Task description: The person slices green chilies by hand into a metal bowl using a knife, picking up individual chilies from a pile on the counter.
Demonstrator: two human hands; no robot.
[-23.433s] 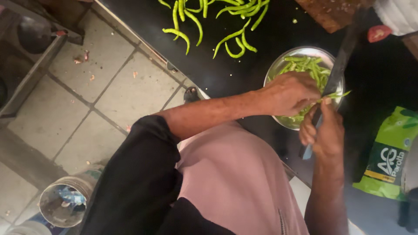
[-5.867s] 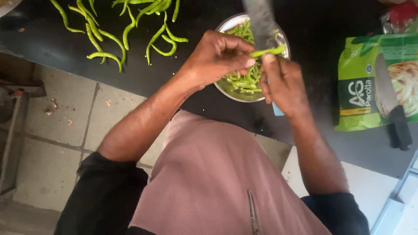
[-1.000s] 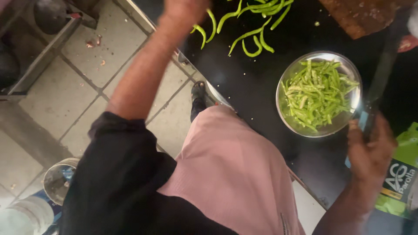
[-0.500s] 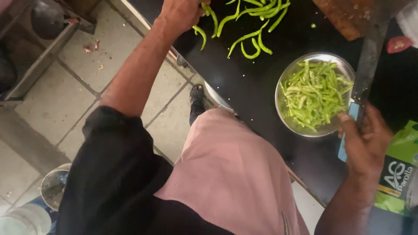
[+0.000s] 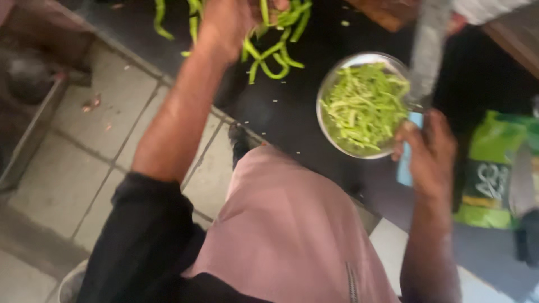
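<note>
Reaching into the whole green chillies [image 5: 275, 53], the left hand [image 5: 236, 22] is grasping some; the right hand [image 5: 429, 151] is clenching a knife [image 5: 429, 50] over the steel bowl [image 5: 337, 84], risking a knock or cut

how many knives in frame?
2. One large knife is held blade-up in the right hand, beside the steel bowl of cut chillies. A second knife lies on the green packet at the right edge, blurred. Others could lie out of frame.
</note>
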